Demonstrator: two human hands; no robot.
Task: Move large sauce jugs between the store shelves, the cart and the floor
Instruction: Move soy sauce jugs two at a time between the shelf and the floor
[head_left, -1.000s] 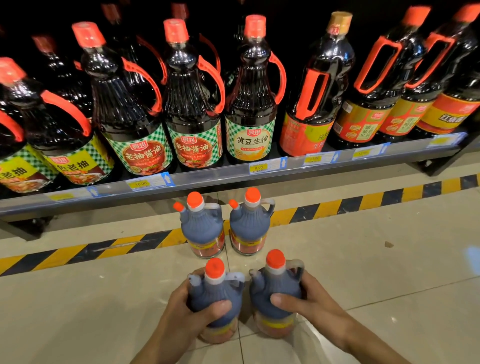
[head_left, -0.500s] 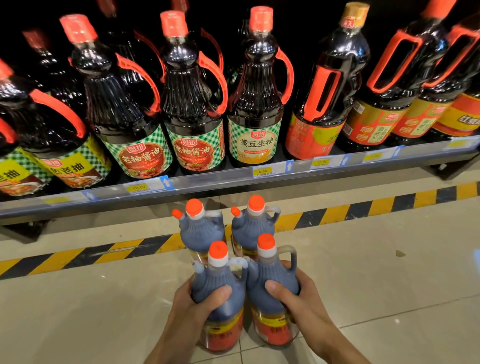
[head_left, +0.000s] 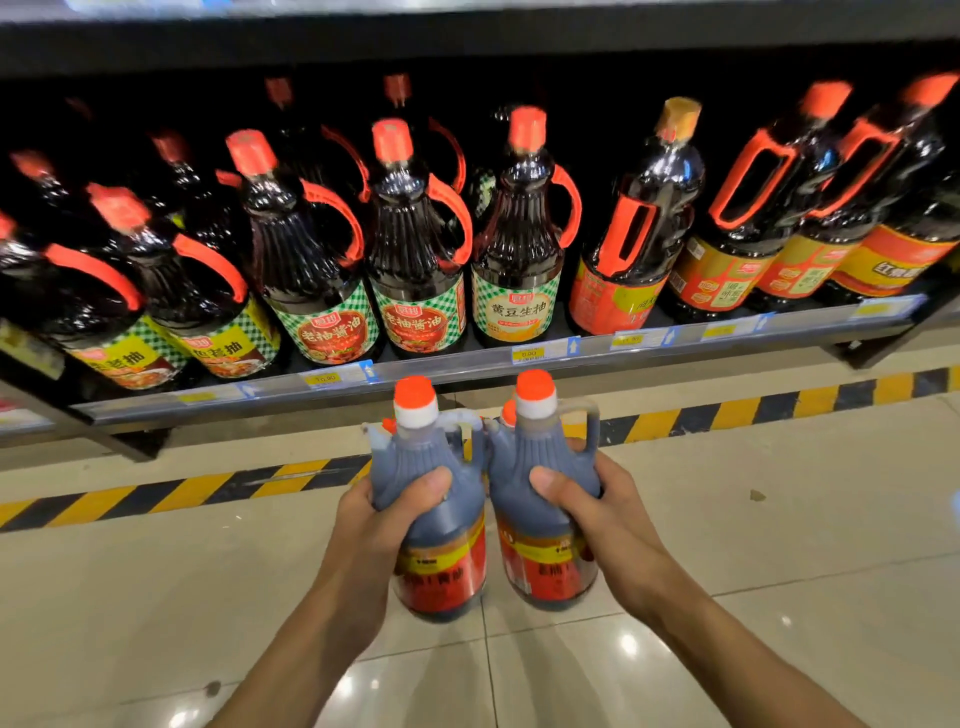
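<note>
I hold two dark sauce jugs with orange caps and red-yellow labels side by side above the tiled floor. My left hand (head_left: 382, 512) grips the left jug (head_left: 434, 519) round its shoulder, thumb across the front. My right hand (head_left: 592, 506) grips the right jug (head_left: 543, 525) the same way. Both jugs are upright and lifted off the floor, in front of the low shelf. Behind them only small orange caps (head_left: 509, 413) of the other floor jugs peek out; their bodies are hidden.
The bottom shelf (head_left: 467, 364) carries a row of large dark sauce bottles (head_left: 415, 249) with red handles and price tags along its edge. A yellow-black hazard stripe (head_left: 753, 410) runs along the floor below it. Glossy beige tiles (head_left: 779, 545) spread to both sides.
Both hands have lifted their jugs off the floor and raised them toward the shelf. The two jugs left on the floor are now almost hidden behind them. The view has tilted upward.
</note>
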